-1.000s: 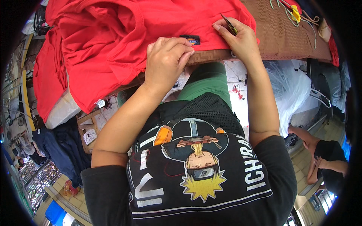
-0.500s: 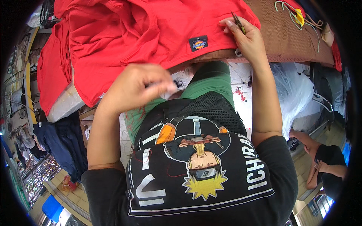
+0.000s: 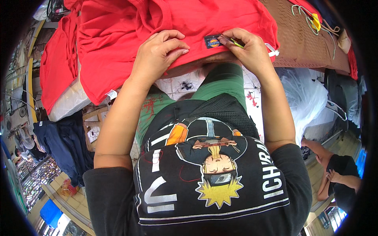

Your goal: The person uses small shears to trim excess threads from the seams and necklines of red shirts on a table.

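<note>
A red garment (image 3: 118, 47) with a small dark label (image 3: 213, 41) near its front hem lies over the table in front of me. My left hand (image 3: 157, 51) is on the garment left of the label, its fingers curled and closed on the cloth close to the hem. Just right of the label, my right hand (image 3: 246, 49) is closed around thread snips (image 3: 236, 43) with a yellow-green part showing. The tips of the snips are by the label's right edge, partly hidden by my fingers.
A brown padded cover (image 3: 303, 43) lies under the garment, with cords and a yellow piece (image 3: 315, 22) at the far right. Clear plastic bags (image 3: 301, 96) hang at the right. Dark blue cloth (image 3: 63, 145) hangs at the left. Another person (image 3: 340, 171) sits at lower right.
My left hand has moved forward and right, from above my lap onto the garment. My right hand has come down and left with the snips, to beside the label.
</note>
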Tool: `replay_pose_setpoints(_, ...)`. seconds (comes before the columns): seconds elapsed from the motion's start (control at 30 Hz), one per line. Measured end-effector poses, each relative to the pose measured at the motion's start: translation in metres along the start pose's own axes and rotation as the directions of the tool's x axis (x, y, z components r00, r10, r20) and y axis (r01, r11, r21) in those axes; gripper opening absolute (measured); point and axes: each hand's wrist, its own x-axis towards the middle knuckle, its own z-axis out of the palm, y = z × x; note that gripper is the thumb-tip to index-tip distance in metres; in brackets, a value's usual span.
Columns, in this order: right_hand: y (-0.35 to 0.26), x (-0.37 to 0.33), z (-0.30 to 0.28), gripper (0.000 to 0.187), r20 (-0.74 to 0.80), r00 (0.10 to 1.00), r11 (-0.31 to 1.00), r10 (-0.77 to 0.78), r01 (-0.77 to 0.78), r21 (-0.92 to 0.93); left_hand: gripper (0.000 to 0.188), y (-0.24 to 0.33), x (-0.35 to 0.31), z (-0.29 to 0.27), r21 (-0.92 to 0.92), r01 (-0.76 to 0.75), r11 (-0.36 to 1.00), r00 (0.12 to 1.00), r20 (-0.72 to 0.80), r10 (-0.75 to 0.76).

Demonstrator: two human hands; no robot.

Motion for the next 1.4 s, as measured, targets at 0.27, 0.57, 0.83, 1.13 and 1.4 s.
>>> replay_pose_setpoints(0.27, -0.036, -0.013, 0.001, 0.029, 0.033, 0.993, 0.994, -0.110, 0.110, -0.002, 0.013, 0.022, -0.010, -0.019, -0.075, 0.105, 0.992, 0.994, 0.011, -0.104)
replay_pose_setpoints(0.57, -0.043, -0.015, 0.026, 0.022, 0.136, 0.961, 0.956, -0.242, 0.260, -0.136, 0.014, 0.035, -0.019, -0.013, -0.213, 0.291, 0.933, 0.953, -0.015, -0.301)
replay_pose_setpoints(0.83, -0.035, -0.004, -0.014, 0.021, 0.011, 0.976, 0.934, -0.220, 0.214, -0.287, 0.036, 0.034, -0.006, -0.058, -0.604, -0.031, 0.797, 0.959, 0.206, 0.194)
replay_pose_setpoints(1.13, -0.018, 0.013, -0.126, 0.027, 0.131, 0.991, 0.926, -0.004, 0.053, -0.375, 0.012, 0.050, 0.030, -0.018, -0.341, -0.026, 0.940, 0.986, 0.144, 0.080)
replay_pose_setpoints(1.4, 0.028, -0.015, -0.073, 0.020, 0.039, 0.998, 0.998, 0.043, -0.044, 0.033, 0.019, 0.062, 0.081, 0.068, -0.144, -0.041, 0.989, 0.995, 0.086, 0.054)
